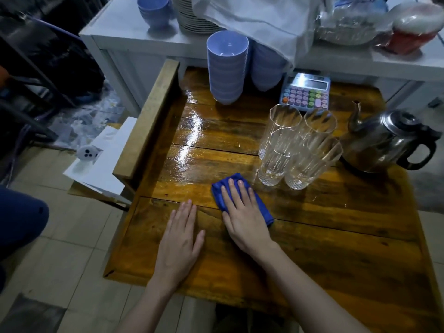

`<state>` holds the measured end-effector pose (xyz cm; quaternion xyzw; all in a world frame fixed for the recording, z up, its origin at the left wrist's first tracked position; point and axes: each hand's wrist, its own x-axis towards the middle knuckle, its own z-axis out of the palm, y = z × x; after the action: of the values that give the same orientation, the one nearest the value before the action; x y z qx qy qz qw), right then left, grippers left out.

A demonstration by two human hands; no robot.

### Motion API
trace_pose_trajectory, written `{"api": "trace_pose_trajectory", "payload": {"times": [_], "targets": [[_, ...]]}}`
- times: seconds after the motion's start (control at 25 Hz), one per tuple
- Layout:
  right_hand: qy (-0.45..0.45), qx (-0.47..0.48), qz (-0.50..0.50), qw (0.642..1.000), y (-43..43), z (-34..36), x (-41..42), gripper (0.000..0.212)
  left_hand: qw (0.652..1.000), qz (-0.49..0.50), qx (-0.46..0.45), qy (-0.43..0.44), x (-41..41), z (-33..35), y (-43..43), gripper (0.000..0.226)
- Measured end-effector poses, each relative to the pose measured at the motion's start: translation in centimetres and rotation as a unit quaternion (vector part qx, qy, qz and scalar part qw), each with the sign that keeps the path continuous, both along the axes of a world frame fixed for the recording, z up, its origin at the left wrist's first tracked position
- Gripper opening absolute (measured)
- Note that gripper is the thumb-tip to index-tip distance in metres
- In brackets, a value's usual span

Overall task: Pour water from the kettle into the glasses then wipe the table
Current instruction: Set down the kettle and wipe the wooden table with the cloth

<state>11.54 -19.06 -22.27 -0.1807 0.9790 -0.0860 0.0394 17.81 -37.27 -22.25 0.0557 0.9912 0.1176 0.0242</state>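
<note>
A folded blue cloth (260,205) lies on the wooden table (336,236) near its middle. My right hand (242,212) presses flat on the cloth with straight fingers. My left hand (180,234) rests flat on the bare wood just left of it. Several tall clear glasses (295,145) stand clustered right of the cloth, with water low in the front ones. A steel kettle (384,140) with a black handle stands at the right, spout toward the glasses. A wet sheen runs across the table's far left boards.
Two stacks of blue bowls (227,68) and a pastel calculator (305,91) sit at the table's back. Behind is a white counter (125,27) with plates, a cloth and bagged items. A raised wooden rail (149,121) edges the left side; white paper lies beyond it.
</note>
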Motion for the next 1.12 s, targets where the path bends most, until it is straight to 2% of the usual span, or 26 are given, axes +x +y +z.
{"api": "trace_pose_trajectory", "payload": {"times": [0.08,0.16,0.28,0.36,0.56,0.76,0.88,0.96,1.12], "targets": [[0.001,0.003,0.046,0.999,1.3,0.0,1.5,0.062,1.000,-0.005,-0.014,0.009,-0.1,0.1,-2.1,0.064],[0.015,0.019,0.075,0.997,3.3,0.0,3.1,0.062,0.999,0.044,-0.010,0.016,-0.3,0.2,-4.2,0.066],[0.016,0.025,0.034,0.999,4.5,-0.3,4.4,0.063,0.991,0.133,0.021,0.016,-0.1,0.2,-5.4,0.070],[0.002,0.014,-0.003,1.000,3.0,-0.6,3.8,0.063,0.989,0.146,0.026,0.014,0.0,0.0,-5.3,0.071],[-0.001,-0.004,-0.020,1.000,-1.4,-0.6,-3.3,0.064,0.989,0.145,0.030,0.015,-0.1,-0.1,-5.5,0.071],[0.012,-0.003,-0.134,0.991,-4.2,-1.0,-9.2,0.067,0.990,0.141,0.022,0.017,-0.2,-0.4,-5.4,0.072],[-0.002,-0.016,-0.159,0.987,-5.0,-0.8,-12.6,0.068,0.990,0.137,0.018,0.016,-0.2,-0.6,-5.5,0.072],[-0.002,-0.025,-0.122,0.992,-5.3,-0.6,-14.4,0.068,0.990,0.137,0.017,0.016,-0.5,-0.7,-5.5,0.072],[-0.018,-0.020,0.040,0.999,-6.6,-0.3,-12.2,0.063,0.991,0.135,0.011,0.010,-0.4,-0.4,-5.5,0.073]]}}
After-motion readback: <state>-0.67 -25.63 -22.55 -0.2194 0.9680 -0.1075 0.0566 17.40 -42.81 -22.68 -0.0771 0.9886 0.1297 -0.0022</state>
